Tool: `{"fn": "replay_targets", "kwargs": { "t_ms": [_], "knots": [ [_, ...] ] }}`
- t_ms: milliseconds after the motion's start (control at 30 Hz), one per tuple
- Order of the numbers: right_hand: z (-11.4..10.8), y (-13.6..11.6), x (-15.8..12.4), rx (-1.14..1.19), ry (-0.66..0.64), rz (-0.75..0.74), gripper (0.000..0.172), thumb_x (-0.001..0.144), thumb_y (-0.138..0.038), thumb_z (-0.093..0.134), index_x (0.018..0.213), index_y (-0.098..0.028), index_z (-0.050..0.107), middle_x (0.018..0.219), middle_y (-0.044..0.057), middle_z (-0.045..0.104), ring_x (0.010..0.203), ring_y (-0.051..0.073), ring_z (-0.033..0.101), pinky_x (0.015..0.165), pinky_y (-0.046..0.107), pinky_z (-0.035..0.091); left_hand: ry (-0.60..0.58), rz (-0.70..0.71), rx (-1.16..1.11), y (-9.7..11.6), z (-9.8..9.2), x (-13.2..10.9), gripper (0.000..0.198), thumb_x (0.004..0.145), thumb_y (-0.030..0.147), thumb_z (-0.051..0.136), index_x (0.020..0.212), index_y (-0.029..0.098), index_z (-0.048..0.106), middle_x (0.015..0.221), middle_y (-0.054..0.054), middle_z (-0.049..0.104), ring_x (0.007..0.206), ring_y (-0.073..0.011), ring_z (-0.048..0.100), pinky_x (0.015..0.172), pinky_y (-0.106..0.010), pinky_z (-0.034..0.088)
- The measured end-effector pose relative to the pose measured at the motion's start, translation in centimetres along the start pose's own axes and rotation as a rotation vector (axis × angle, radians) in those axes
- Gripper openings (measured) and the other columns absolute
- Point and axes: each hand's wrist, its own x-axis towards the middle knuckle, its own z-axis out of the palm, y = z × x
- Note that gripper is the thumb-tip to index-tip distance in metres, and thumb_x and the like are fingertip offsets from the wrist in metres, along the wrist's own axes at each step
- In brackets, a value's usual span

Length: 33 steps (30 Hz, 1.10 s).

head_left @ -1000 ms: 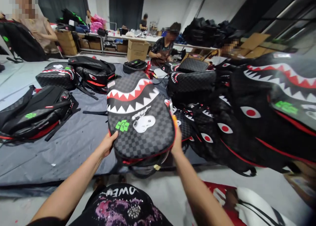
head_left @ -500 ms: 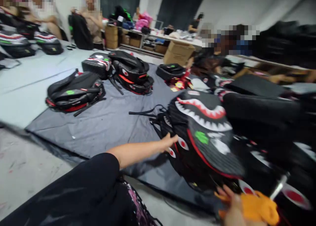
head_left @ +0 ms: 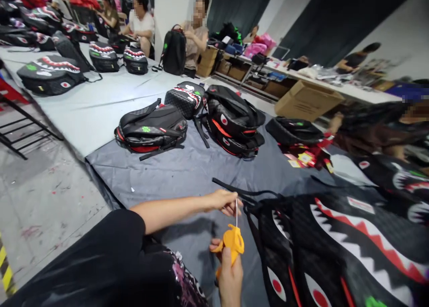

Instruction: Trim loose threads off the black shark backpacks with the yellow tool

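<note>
My right hand [head_left: 230, 271] is closed around a small yellow tool [head_left: 232, 242] held upright near the bottom centre. My left hand [head_left: 224, 201] reaches in from the left and pinches a thin white pin or thread [head_left: 236, 212] that rises from the tool's top. Just right of both hands lies a black backpack [head_left: 338, 249] with a red and white shark mouth and red eyes, its black straps [head_left: 248, 194] trailing toward my left hand. Neither hand touches this backpack.
A grey sheet [head_left: 174, 173] covers the floor and holds more shark backpacks [head_left: 150, 129] [head_left: 234, 119]. A cardboard box [head_left: 308, 100] stands beyond. Several people sit at the back left among other backpacks. A black metal frame [head_left: 20, 128] stands on the bare floor at left.
The view has swung left. Both hands let go of the checkered shark backpack they held up, which now lies at the right. The yellow tool came into my right hand, and my left hand moved to it.
</note>
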Motion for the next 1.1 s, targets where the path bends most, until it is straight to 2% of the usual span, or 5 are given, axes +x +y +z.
{"fn": "replay_targets", "kwargs": {
  "t_ms": [233, 467, 567, 767, 1100],
  "knots": [
    [6.3, 0.4, 2.8, 0.196, 0.077, 0.225, 0.064, 0.083, -0.076, 0.055, 0.115, -0.021, 0.057, 0.089, 0.006, 0.074, 0.078, 0.025, 0.073, 0.067, 0.035, 0.06, 0.736, 0.086, 0.753, 5.3, -27.5, -1.3, 0.107, 0.07, 0.025, 0.081, 0.158, 0.014, 0.02, 0.166, -0.018, -0.006, 0.151, -0.0334, -0.019, 0.119, -0.057, -0.014],
    [9.4, -1.8, 8.4, 0.068, 0.012, 0.432, 0.083, 0.061, -0.092, 0.057, 0.092, -0.016, 0.062, 0.072, 0.008, 0.072, 0.061, 0.025, 0.07, 0.054, 0.033, 0.056, 0.689, -0.232, 1.655, 3.2, -40.9, 0.1, 0.11, 0.077, 0.026, 0.076, 0.16, 0.013, 0.005, 0.162, -0.028, 0.011, 0.148, -0.0455, 0.014, 0.116, -0.064, 0.01],
    [9.2, -2.7, 10.4, -0.022, -0.049, 0.529, 0.076, 0.063, -0.088, 0.057, 0.089, -0.017, 0.062, 0.063, 0.004, 0.069, 0.052, 0.02, 0.066, 0.049, 0.029, 0.052, 0.711, -0.162, 1.664, 2.3, -41.5, 0.9, 0.091, 0.087, 0.021, 0.062, 0.16, 0.014, 0.008, 0.16, -0.027, 0.019, 0.144, -0.0439, 0.023, 0.113, -0.06, 0.018],
    [11.2, -2.9, 7.9, -0.303, -0.872, 0.709, 0.059, 0.074, -0.078, 0.059, 0.077, -0.019, 0.063, 0.051, 0.002, 0.064, 0.039, 0.017, 0.057, 0.038, 0.024, 0.04, 0.726, -0.173, 1.555, 2.3, -39.2, 0.4, 0.07, 0.095, 0.016, 0.042, 0.159, 0.017, 0.016, 0.16, -0.022, 0.024, 0.142, -0.041, 0.026, 0.113, -0.06, 0.018],
    [5.7, -2.5, 8.9, -0.235, -0.182, 0.361, 0.065, 0.078, -0.081, 0.047, 0.096, -0.02, 0.057, 0.068, 0.002, 0.068, 0.056, 0.02, 0.066, 0.055, 0.032, 0.056, 0.558, 0.067, 1.035, -6.5, -16.1, -6.8, 0.068, 0.084, 0.026, 0.069, 0.148, 0.018, 0.049, 0.157, -0.024, 0.032, 0.143, -0.0498, 0.027, 0.118, -0.067, 0.012]
  ]
}}
